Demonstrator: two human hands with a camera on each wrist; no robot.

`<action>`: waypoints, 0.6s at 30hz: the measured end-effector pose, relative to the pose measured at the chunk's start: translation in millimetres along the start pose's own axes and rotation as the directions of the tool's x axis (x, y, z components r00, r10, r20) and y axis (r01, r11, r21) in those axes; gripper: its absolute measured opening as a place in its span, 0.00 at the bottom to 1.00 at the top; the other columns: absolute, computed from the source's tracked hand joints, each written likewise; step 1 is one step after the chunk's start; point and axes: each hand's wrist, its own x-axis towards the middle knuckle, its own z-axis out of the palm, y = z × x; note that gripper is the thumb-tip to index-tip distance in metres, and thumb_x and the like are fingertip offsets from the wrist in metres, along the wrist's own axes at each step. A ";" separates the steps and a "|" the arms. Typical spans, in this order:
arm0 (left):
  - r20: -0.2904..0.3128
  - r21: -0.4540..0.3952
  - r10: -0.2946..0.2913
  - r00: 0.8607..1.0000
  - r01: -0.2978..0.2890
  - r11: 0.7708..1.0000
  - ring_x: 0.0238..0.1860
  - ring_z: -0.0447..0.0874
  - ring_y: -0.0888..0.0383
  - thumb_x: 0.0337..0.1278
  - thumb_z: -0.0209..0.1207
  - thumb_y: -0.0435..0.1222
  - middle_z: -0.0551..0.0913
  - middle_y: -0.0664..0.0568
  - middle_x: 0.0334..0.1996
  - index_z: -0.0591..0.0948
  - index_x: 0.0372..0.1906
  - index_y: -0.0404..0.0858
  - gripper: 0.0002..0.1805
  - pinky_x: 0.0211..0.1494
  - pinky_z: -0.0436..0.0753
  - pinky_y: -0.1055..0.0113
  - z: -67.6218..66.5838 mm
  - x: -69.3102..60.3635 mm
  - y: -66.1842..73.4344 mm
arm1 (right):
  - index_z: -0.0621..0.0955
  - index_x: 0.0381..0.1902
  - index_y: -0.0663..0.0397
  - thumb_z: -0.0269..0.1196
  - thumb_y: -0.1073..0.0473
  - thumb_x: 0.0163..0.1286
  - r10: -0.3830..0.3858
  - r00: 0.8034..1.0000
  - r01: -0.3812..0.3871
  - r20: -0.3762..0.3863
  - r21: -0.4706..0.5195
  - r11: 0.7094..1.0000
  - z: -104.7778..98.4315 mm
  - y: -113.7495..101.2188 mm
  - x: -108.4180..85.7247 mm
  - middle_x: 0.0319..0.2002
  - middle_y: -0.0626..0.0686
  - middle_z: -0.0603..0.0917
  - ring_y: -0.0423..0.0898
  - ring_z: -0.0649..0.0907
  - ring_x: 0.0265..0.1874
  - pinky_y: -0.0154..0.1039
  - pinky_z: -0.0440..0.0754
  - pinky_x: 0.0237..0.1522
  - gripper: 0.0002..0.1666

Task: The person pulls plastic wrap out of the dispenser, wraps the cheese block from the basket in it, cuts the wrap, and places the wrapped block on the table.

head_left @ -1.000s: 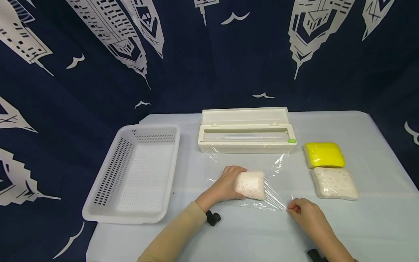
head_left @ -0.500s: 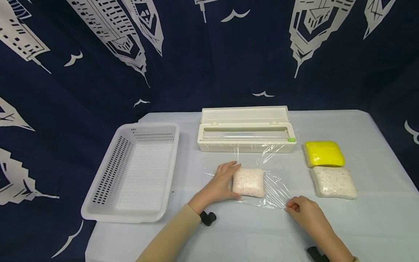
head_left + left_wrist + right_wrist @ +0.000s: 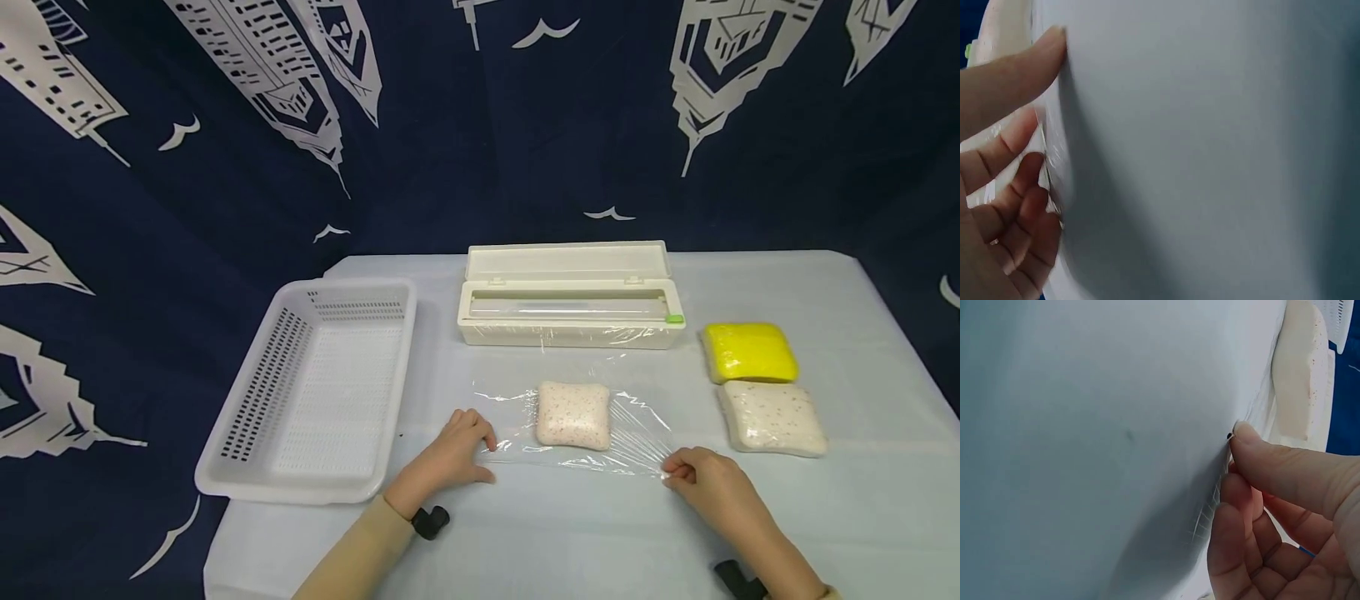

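A pale, speckled, pillow-shaped block point(image 3: 573, 415) lies on a sheet of cling film point(image 3: 517, 417) in the middle of the table. My right hand point(image 3: 708, 487) pinches the film's near right corner between thumb and fingers; creases run from there towards the block. In the right wrist view the thumb point(image 3: 1285, 472) presses the film's edge. My left hand point(image 3: 450, 454) is at the film's left edge, thumb and fingers spread apart. The left wrist view shows its fingertips point(image 3: 1035, 200) close to the film; whether they touch it I cannot tell.
A cream cling film dispenser point(image 3: 573, 336) with raised lid and green slider stands behind the film. On the left sits a white perforated basket point(image 3: 401, 375). To the right lie a glossy yellow block point(image 3: 750, 352) and a glossy speckled white block point(image 3: 774, 418).
My left hand has come away from the block and moved left to the film's edge. The block stays on the film. My right hand keeps its pinch on the corner.
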 end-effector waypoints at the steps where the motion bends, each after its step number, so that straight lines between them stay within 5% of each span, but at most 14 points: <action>1: -0.006 -0.010 0.001 1.000 -0.001 1.000 0.45 0.64 0.59 0.43 0.76 0.40 0.71 0.58 0.40 0.78 0.34 0.47 0.16 0.53 0.72 0.66 1.0 -0.7 -2.2 | 0.84 0.32 0.55 0.70 0.66 0.57 -0.005 1.000 0.005 0.000 -0.002 1.000 -0.6 0.5 0.0 0.26 0.45 0.81 0.41 0.76 0.27 0.33 0.73 0.28 0.05; 9: -0.058 0.011 0.040 0.998 -0.040 0.999 0.44 0.65 0.60 0.54 0.70 0.38 0.71 0.60 0.38 0.79 0.25 0.49 0.09 0.47 0.73 0.71 4.1 -2.1 -10.7 | 0.85 0.30 0.52 0.72 0.65 0.55 -0.051 0.999 0.050 -0.014 -0.009 0.999 -2.7 5.9 0.9 0.24 0.42 0.81 0.35 0.74 0.25 0.32 0.73 0.27 0.06; 18: -0.136 0.091 0.104 0.985 -0.093 0.992 0.45 0.68 0.59 0.61 0.64 0.40 0.76 0.57 0.40 0.78 0.33 0.46 0.05 0.51 0.75 0.68 6.2 -8.8 -9.8 | 0.82 0.29 0.53 0.73 0.68 0.52 -0.074 0.997 0.074 -0.035 0.000 0.997 -2.8 8.7 1.7 0.25 0.44 0.78 0.35 0.73 0.25 0.30 0.73 0.27 0.10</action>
